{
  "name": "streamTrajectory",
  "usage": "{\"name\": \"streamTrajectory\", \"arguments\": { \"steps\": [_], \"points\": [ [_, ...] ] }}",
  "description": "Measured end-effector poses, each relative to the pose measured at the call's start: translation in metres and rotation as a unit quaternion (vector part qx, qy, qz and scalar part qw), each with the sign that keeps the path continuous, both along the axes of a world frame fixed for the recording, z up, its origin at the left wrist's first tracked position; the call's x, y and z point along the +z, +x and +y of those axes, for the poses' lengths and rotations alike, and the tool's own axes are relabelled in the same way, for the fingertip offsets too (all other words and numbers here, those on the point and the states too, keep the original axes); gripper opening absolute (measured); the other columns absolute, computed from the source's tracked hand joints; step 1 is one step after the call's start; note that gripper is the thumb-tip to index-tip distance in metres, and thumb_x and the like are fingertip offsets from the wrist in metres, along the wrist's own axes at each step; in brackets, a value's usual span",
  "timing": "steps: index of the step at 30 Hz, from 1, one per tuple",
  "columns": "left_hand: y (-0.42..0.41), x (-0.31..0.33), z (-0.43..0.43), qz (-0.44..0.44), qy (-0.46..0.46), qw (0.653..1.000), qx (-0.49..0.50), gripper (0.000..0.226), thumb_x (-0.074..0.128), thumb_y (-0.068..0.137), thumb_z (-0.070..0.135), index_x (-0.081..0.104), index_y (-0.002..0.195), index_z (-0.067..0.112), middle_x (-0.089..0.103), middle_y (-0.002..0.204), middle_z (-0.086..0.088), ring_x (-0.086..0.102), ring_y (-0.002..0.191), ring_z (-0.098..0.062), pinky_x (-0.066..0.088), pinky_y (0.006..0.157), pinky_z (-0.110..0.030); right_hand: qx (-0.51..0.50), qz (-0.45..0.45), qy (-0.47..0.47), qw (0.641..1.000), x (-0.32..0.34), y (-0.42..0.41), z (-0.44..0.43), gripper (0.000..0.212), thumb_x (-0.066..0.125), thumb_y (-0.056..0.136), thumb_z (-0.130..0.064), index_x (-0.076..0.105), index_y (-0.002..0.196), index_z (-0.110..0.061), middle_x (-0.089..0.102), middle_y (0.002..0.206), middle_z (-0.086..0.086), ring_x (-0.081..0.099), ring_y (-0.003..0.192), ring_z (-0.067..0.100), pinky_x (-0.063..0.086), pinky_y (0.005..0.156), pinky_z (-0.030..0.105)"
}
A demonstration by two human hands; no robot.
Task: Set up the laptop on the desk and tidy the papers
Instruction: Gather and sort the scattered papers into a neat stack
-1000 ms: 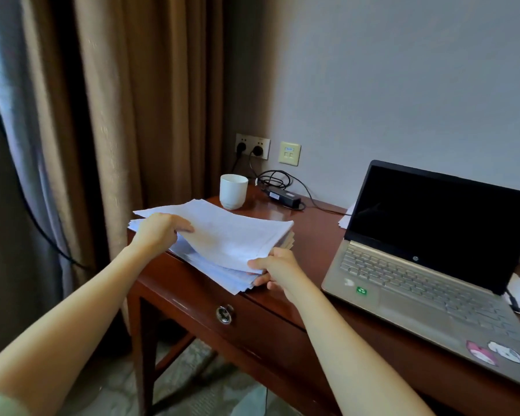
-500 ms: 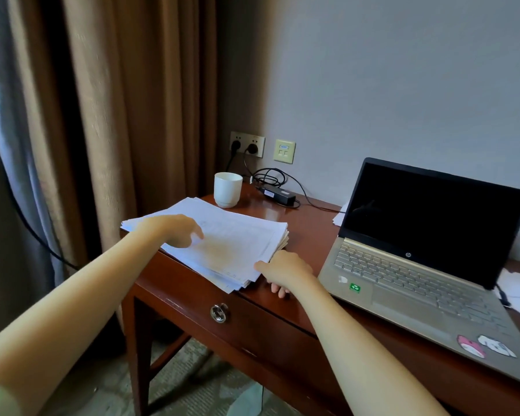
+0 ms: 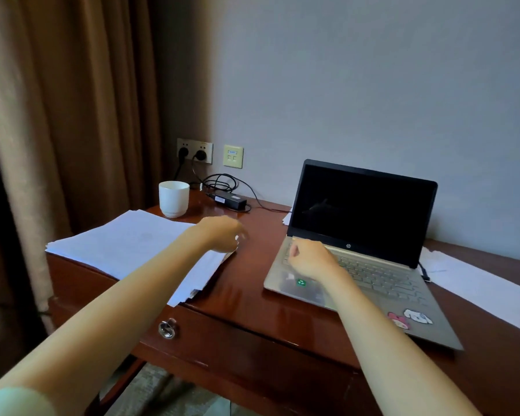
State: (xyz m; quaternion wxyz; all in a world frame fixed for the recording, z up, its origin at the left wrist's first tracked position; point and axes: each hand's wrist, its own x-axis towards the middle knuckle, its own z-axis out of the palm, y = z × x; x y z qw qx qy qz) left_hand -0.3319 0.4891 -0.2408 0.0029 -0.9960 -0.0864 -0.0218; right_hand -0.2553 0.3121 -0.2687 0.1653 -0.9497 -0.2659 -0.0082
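Two hands are over the counter right now. The right hand hovers above the left end of the laptop keyboard, fingers loosely curled, holding nothing. The left hand is at the right edge of the paper stack, but it's smeared with blur. Honestly can't tell how its fingers sit or whether it touches the top sheet.

The stack lies at the left end of the counter. It's fairly squared, with some lower sheets poking out at the near corner. The laptop sits open toward the right, screen dark, skewed against the counter's front edge. Loose sheets lie just beside it on the right, and another bit of paper peeks out behind it.

My guess is the laptop gets straightened next. If so, grab the base by both sides, not the lid. Lift it a touch instead of dragging it over those sheets. Also watch the cable from the charger brick, which runs toward the laptop's back. The cup is well clear of all this.
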Motion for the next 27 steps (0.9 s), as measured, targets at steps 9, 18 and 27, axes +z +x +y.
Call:
{"name": "streamTrajectory", "arguments": {
  "steps": [9,18,27],
  "points": [
    [0.048,-0.007,-0.08,0.014,-0.002,0.994,-0.105,0.048,0.043,0.09,0.014,0.047,0.134,0.034,0.048,0.14,0.002,0.048,0.124,-0.02,0.044,0.097,-0.037,-0.088,-0.029,-0.079,0.993,0.003,0.028,-0.092,0.027,0.046,0.091,-0.021,0.057,0.114,-0.011,0.056,0.119,0.01,0.051,0.111,0.029,0.046,0.093,0.036],
    [0.087,-0.003,-0.147,0.012,0.006,0.981,-0.192,0.045,0.045,0.092,0.018,0.046,0.134,0.034,0.044,0.144,0.001,0.042,0.131,-0.021,0.04,0.098,-0.038,-0.162,0.017,-0.058,0.985,0.012,0.043,-0.175,0.026,0.044,0.091,-0.019,0.055,0.114,-0.012,0.056,0.122,0.011,0.053,0.112,0.029,0.045,0.092,0.035],
    [0.127,-0.013,-0.225,0.016,0.007,0.964,-0.265,0.047,0.047,0.091,0.016,0.045,0.137,0.029,0.043,0.144,-0.003,0.04,0.132,-0.024,0.035,0.104,-0.041,-0.259,0.061,-0.072,0.961,-0.007,0.062,-0.251,0.034,0.044,0.092,-0.024,0.056,0.121,-0.012,0.054,0.129,0.009,0.051,0.117,0.027,0.044,0.098,0.032]
  ]
}}
